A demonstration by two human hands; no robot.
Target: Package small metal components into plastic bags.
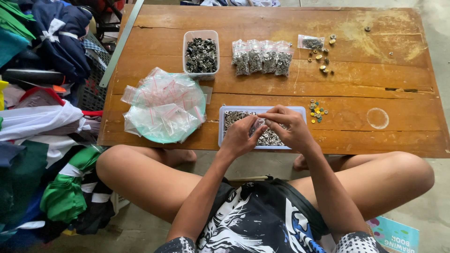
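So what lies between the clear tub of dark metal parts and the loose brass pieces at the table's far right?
In the head view, a row of filled small plastic bags lies between the tub and the brass pieces.

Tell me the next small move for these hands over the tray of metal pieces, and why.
Probably drop the pinched pieces into the small clear bag. Both the left hand and the right hand hold it over the white tray of small metal fasteners, and filled bags already lie in a row further up the wooden table.
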